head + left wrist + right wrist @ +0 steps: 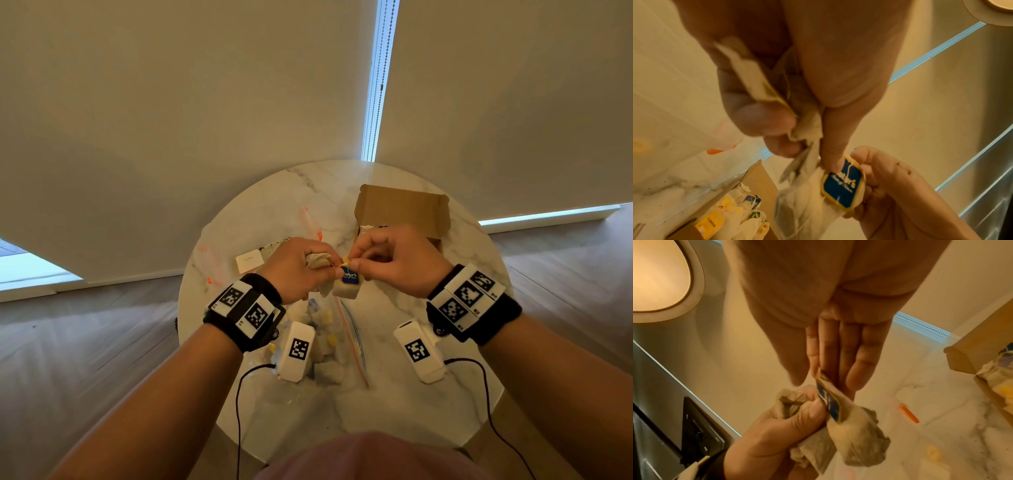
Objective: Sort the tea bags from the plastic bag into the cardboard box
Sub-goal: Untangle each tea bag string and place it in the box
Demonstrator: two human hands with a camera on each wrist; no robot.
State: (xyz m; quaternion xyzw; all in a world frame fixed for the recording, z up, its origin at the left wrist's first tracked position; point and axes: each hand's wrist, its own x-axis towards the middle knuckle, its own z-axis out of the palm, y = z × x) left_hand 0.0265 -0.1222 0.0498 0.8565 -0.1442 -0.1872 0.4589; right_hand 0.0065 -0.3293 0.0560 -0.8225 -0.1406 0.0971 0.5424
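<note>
Mid-task, I judge. My left hand (297,267) grips bunched tea bags (857,439) above table (394,407); right hand (394,260) pinches blue tag (843,183). Cardboard box (404,209) holds several already; plastic bag (329,346) still holds more.

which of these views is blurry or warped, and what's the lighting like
Head view: sharp at the hands, edges bowed by the wide lens, bright daylight strips beside the blinds. Left wrist view: warm orange cast, left hand close and soft, the blue tag readable but smeared. Right wrist view: same cast, right hand blurred, tea bags fairly clear.
</note>
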